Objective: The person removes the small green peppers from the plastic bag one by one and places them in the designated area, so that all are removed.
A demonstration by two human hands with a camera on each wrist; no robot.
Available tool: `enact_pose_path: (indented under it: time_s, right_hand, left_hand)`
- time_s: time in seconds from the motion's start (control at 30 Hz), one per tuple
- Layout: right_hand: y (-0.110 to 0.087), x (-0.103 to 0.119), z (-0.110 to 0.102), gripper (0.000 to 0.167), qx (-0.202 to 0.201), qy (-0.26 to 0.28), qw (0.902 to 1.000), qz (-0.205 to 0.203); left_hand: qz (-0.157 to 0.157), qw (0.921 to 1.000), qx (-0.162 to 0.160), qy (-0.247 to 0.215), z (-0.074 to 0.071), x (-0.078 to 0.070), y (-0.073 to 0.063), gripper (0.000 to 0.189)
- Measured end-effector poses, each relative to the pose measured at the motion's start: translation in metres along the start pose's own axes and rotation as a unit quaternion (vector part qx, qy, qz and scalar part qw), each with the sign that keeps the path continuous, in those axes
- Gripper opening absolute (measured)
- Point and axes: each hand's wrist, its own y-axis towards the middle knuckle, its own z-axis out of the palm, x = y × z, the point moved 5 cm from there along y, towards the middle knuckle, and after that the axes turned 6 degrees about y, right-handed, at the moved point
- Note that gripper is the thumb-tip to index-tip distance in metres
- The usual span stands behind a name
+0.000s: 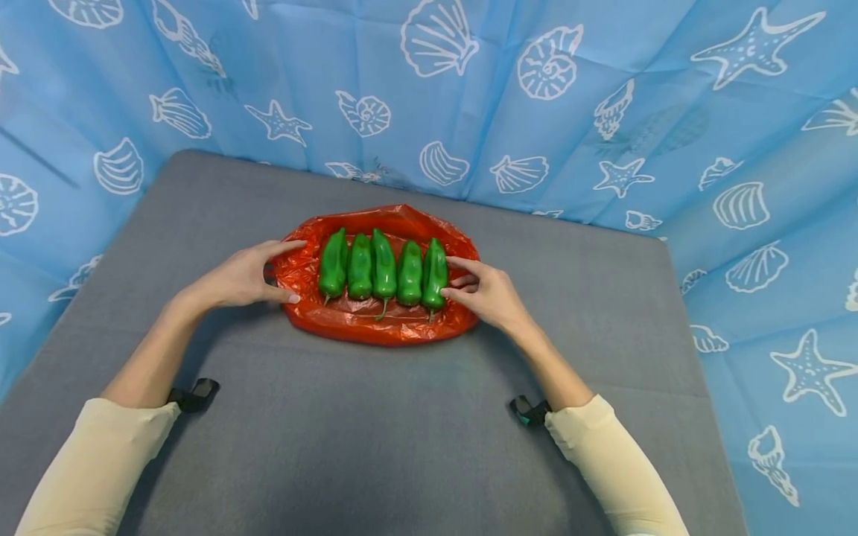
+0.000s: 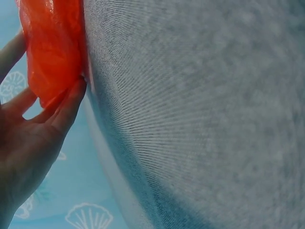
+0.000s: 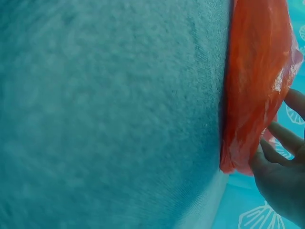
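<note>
Several green peppers [image 1: 384, 264] lie side by side in a row inside a red plastic bag [image 1: 375, 333], whose sides are rolled down into a thick rim around them. At the bag's left end is my left hand [image 1: 251, 277], thumb and fingers spread apart and touching the red plastic [image 2: 55, 52]. My right hand [image 1: 485, 292] reaches over the right end of the rim [image 3: 257, 90]. Its thumb and forefinger tips are at the right side of the rightmost pepper [image 1: 434, 275], not wrapped around it; the other fingers are partly hidden.
A grey cloth-covered table [image 1: 362, 432] lies under the bag. Behind and to the sides hangs a blue curtain [image 1: 469, 112] printed with white shells and starfish. Dark wrist straps [image 1: 194, 394] sit by both sleeve cuffs.
</note>
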Motion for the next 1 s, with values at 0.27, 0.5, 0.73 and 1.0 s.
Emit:
enact_pose_path:
  time_s: [0.27,0.5,0.73,1.0]
  right_hand:
    - [0.001,0.003,0.007,0.062,0.021,-0.032,0.9993,0.001]
    - [0.002,0.008,0.015,0.076,0.036,-0.064,0.9972,-0.010]
    - [0.006,0.008,0.023,0.088,0.062,-0.108,0.9918,-0.027]
    - [0.007,0.007,0.028,0.089,0.060,-0.117,0.9910,-0.027]
  left_hand:
    - [0.004,0.9999,0.003,-0.010,0.000,-0.001,-0.003,0.088]
    - [0.002,0.9999,0.005,-0.010,0.001,0.000,-0.003,0.088]
    - [0.014,0.9999,0.003,-0.009,0.003,-0.001,-0.001,0.087]
    - [0.013,0.9998,0.008,-0.008,0.005,0.000,-0.001,0.088]
